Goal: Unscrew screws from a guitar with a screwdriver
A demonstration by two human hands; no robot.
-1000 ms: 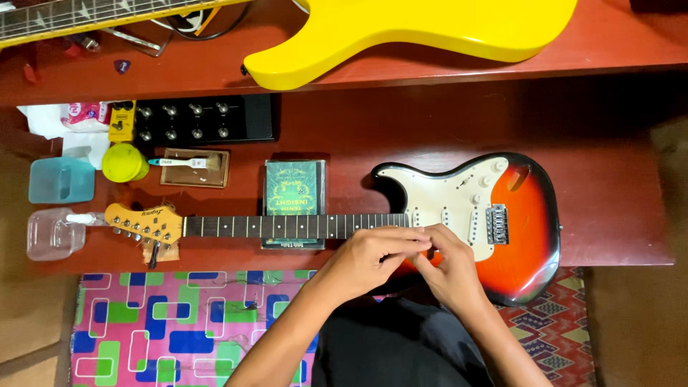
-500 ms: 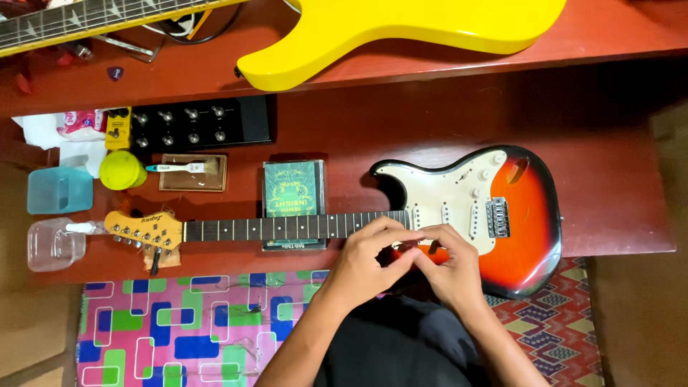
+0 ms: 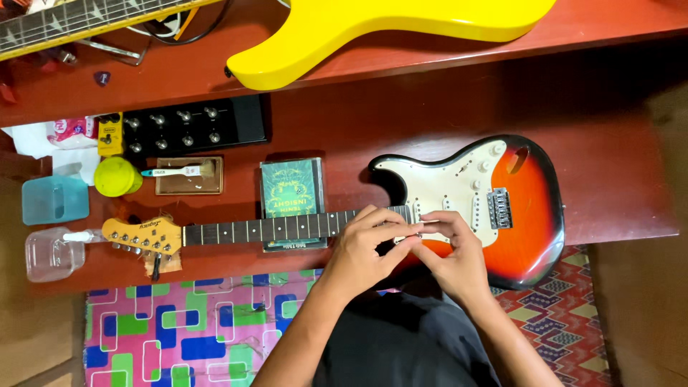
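A sunburst electric guitar (image 3: 527,215) with a white pickguard lies flat on a red-brown table (image 3: 430,122). Its dark neck (image 3: 265,231) runs left to a pale headstock (image 3: 140,236). Both my hands meet over the point where the neck joins the body. My left hand (image 3: 365,247) and my right hand (image 3: 455,251) pinch fingertips together on a thin pale strip (image 3: 414,229) just above the strings. I cannot tell what the strip is. My hands hide the neck joint and the near pickups.
A green square packet (image 3: 290,188) lies under the neck. A black pedal unit (image 3: 186,129), a yellow round lid (image 3: 116,176), a brush on a brown box (image 3: 188,175), blue (image 3: 54,201) and clear (image 3: 50,254) containers stand left. A yellow guitar body (image 3: 387,29) lies behind. A patterned mat (image 3: 186,330) is below.
Both hands stay at the neck joint, fingertips drawn closer together on the strip. The camera has shifted slightly; the guitar has not moved.
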